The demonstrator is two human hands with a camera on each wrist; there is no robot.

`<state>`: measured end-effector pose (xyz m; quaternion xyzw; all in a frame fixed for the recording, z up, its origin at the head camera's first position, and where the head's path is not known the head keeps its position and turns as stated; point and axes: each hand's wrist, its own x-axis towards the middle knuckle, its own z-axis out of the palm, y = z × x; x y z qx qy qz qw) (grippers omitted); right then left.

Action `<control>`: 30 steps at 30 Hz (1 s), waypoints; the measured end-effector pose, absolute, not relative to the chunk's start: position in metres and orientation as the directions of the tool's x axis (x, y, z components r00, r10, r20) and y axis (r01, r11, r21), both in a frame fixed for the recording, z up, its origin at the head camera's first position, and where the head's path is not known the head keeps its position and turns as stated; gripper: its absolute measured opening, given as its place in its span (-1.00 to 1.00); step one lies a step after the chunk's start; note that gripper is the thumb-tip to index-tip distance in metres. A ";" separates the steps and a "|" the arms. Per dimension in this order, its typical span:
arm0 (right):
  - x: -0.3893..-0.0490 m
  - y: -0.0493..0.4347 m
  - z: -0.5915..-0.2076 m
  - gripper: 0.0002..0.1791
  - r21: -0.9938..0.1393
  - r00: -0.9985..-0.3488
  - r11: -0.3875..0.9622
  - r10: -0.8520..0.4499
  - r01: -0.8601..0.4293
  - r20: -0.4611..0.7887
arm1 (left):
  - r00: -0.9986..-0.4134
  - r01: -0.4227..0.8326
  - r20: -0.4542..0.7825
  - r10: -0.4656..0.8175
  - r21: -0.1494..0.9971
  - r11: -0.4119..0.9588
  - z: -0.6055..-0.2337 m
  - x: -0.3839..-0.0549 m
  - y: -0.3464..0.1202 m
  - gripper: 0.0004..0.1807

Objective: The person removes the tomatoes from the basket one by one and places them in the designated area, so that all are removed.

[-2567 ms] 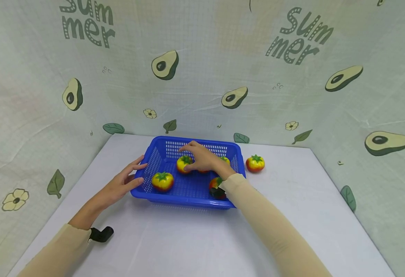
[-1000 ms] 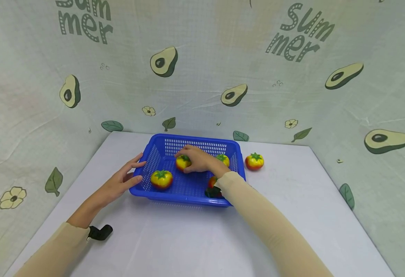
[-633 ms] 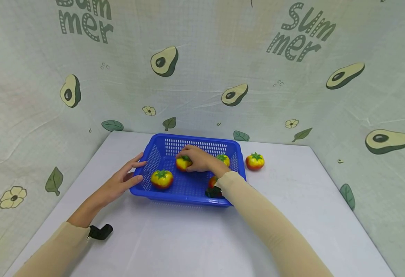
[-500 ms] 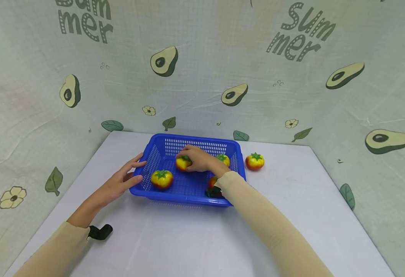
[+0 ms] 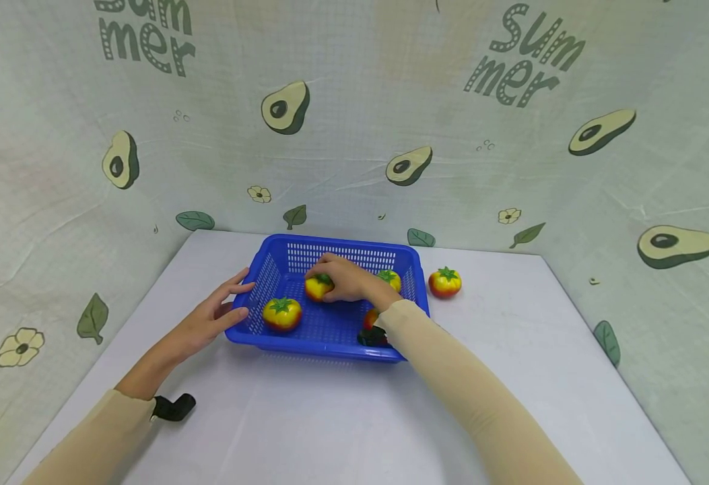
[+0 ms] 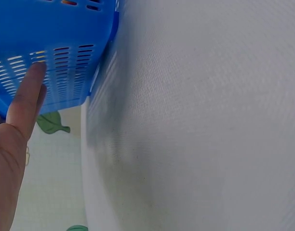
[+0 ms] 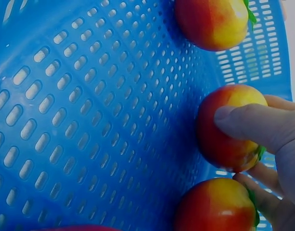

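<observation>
A blue plastic basket (image 5: 330, 350) with slotted walls stands on the white table and holds several red-and-yellow tomatoes with green tops. Inside it, my right hand (image 5: 345, 279) grips one tomato (image 5: 316, 289) near the back left. The right wrist view shows the thumb pressed on that tomato (image 7: 217, 137), with another tomato (image 7: 215, 204) close beside it. My left hand (image 5: 209, 316) rests against the basket's left side, fingers extended. In the left wrist view, a straight finger (image 6: 29, 91) lies along the slotted wall (image 6: 65, 53).
A tomato (image 5: 282, 314) sits in the basket's front left corner. Others lie at the back right (image 5: 389, 277) and front right (image 5: 371, 318), partly hidden by my right arm. One tomato (image 5: 445, 283) is on the table (image 5: 512, 323), right of the basket. A patterned cloth (image 5: 342, 175) hangs behind.
My right hand has lowered slightly, and its fingers, spread above the tomato earlier, have closed round it. My left hand has stayed at the basket's side.
</observation>
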<state>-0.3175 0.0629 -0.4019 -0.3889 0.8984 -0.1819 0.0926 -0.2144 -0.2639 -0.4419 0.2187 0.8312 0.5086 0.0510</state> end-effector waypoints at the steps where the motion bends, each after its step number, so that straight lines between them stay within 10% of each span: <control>1: -0.317 0.063 -0.402 -0.46 -0.402 -0.679 0.628 -0.733 -0.666 -0.020 | -0.899 0.313 0.138 0.416 0.867 0.387 -0.442 -0.214 -0.264 -0.41; 30: -0.318 0.065 -0.398 -0.45 -0.428 -0.719 0.637 -0.694 -0.641 0.042 | -0.901 0.309 0.133 0.414 0.866 0.394 -0.443 -0.215 -0.266 -0.41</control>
